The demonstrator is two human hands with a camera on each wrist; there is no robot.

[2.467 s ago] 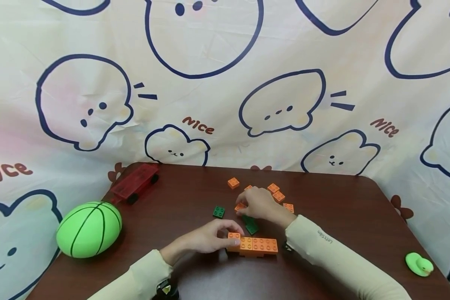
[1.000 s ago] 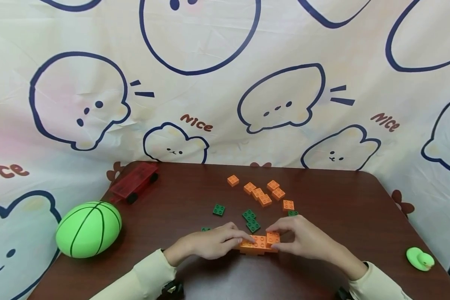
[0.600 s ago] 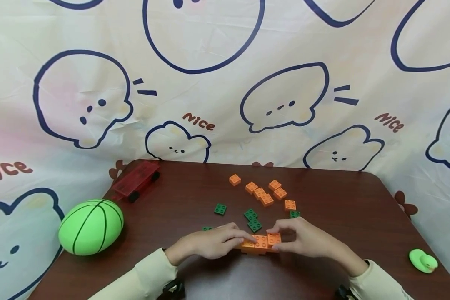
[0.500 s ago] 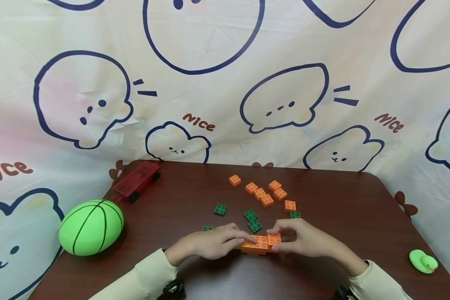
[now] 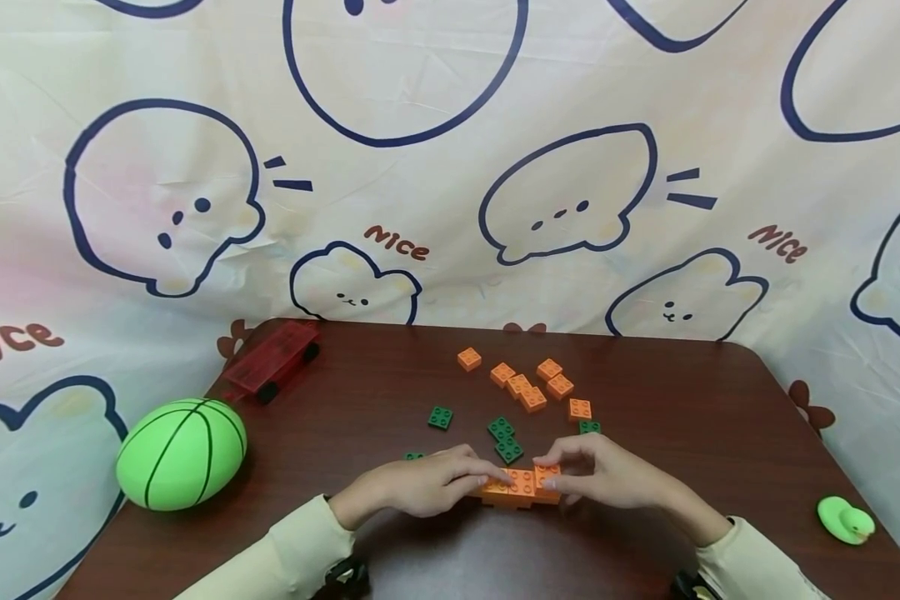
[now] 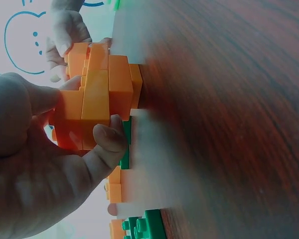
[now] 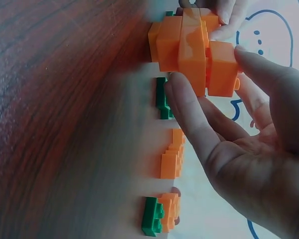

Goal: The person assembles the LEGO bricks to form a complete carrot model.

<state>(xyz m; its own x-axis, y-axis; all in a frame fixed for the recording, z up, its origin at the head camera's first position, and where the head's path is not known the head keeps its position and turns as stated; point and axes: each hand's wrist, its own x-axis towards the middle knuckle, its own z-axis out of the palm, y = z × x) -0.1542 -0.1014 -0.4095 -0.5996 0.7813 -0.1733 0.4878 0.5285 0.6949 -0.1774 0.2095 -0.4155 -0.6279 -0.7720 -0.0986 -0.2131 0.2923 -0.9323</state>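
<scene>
Bricks make up the joined orange build [image 5: 521,486] between your two hands, low at the near middle of the dark table [image 5: 690,417]; whether its underside rests on the wood, I cannot tell. Your left hand [image 5: 426,485] grips its left end, fingers over the top and thumb bent against the near side. Your right hand [image 5: 622,477] has thumb and forefinger clamped on the end brick [image 5: 547,472] on top at the right. Just beyond the build, a touching green pair [image 5: 505,440] lies between it and your loose orange bricks [image 5: 518,385], scattered farther back. A single green brick [image 5: 440,417] sits left of that pair, a half-hidden green brick [image 5: 414,456] peeks from behind your left hand, and another green brick [image 5: 589,427] lies just past your right knuckles, partly covered. Well off to your left are a green ball [image 5: 182,454] with black lines and, behind it, a see-through red toy car [image 5: 272,362]; a green toy duck [image 5: 846,521] is well apart at your right. Patterned cloth [image 5: 435,192] hangs behind the table.
</scene>
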